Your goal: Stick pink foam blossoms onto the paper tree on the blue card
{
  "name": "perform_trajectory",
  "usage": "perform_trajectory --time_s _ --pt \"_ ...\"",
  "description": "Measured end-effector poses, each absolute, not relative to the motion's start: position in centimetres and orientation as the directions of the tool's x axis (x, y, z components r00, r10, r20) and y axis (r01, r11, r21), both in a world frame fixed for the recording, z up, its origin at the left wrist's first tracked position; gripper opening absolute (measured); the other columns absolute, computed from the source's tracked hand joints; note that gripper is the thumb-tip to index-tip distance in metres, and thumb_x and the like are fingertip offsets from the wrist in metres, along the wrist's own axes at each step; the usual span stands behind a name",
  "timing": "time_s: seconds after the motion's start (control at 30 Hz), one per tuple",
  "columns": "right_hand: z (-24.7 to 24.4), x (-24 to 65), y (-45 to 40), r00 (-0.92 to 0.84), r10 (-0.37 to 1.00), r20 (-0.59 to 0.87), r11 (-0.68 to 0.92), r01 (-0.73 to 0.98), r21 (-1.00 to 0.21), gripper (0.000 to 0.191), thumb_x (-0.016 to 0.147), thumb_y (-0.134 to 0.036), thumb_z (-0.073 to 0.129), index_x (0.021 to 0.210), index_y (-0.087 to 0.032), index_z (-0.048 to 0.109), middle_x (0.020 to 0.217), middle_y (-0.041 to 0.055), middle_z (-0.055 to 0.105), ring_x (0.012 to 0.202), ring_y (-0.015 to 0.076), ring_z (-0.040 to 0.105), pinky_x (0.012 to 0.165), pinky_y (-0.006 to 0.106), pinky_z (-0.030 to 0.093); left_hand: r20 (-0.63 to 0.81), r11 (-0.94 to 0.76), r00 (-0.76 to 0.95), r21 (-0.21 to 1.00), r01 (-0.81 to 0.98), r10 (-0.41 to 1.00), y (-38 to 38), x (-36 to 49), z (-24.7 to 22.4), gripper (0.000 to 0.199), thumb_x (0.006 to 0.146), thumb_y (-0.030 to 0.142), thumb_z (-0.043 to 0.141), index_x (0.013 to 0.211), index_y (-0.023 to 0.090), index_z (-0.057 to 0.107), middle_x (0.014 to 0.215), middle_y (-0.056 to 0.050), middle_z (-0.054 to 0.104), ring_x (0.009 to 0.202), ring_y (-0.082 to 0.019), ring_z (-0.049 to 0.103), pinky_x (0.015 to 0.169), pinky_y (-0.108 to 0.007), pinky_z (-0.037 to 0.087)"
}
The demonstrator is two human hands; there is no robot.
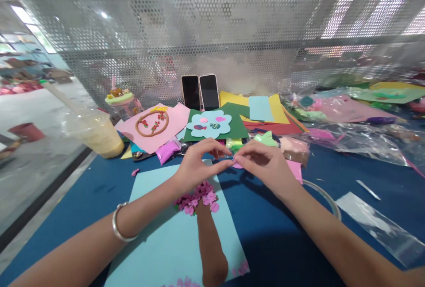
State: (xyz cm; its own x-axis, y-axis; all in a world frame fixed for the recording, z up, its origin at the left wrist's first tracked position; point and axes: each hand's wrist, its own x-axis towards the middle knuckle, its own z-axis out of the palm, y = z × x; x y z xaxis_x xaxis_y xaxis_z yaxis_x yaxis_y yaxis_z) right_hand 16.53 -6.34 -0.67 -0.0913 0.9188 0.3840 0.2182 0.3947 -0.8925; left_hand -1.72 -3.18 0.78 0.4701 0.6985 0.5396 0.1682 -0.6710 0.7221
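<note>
Your two hands meet at the center of the frame. Your right hand [262, 162] pinches a small pink bit [235, 160] between thumb and fingers. Your left hand [201, 163] has its thumb tip up against that bit and its fingers curled above; whether it grips too, I cannot tell. Below, at lower center, lies a light blue sheet [156, 229] bearing a brown tree trunk [210, 242] with pink blossoms [208, 197] at its top. Two phones [209, 92] stand side by side at upper center.

Bright, with blurred, stretched edges
</note>
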Motion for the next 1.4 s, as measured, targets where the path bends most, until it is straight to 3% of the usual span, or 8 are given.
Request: perform_trajectory --time_s 0.57,0.97,1.4 --pt "-0.7 16.5 -6.21 -0.154 0.942 0.297 0.321 0.166 -0.932 0.02 0.075 -0.04 0.065 0.082 -0.021 0.069 0.08 0.0037 0.066 0.073 0.0172 0.057 0.063 0.029 0.047 0.589 -0.693 0.406 0.698 0.179 0.699 -3.23 -1.74 0.82 0.013 0.074 0.028 0.07 0.079 0.017 0.066 0.075 -0.004 0.064 0.068 -0.012 0.057 0.062 -0.025 0.049" --pt "-0.71 16.45 -6.3 -0.146 0.946 0.29 0.307 0.115 -0.945 0.018 0.073 -0.036 0.067 0.082 -0.02 0.069 0.082 0.0042 0.068 0.076 0.0181 0.06 0.066 0.031 0.049 0.598 -0.686 0.364 0.702 0.192 0.714 -3.46 -1.66 0.83 0.012 0.074 0.028 0.07 0.078 0.017 0.065 0.076 -0.004 0.064 0.067 -0.012 0.056 0.061 -0.025 0.048" --pt "-0.85 16.15 -6.28 -0.088 0.954 0.288 0.297 0.118 -0.948 0.015 0.073 -0.034 0.068 0.074 -0.019 0.066 0.067 0.0013 0.061 0.061 0.0137 0.053 0.056 0.027 0.043 0.596 -0.702 0.401 0.684 0.2 0.695 -3.36 -1.75 0.44 0.011 0.075 0.026 0.069 0.081 0.017 0.065 0.076 -0.003 0.061 0.067 -0.011 0.055 0.062 -0.025 0.047"
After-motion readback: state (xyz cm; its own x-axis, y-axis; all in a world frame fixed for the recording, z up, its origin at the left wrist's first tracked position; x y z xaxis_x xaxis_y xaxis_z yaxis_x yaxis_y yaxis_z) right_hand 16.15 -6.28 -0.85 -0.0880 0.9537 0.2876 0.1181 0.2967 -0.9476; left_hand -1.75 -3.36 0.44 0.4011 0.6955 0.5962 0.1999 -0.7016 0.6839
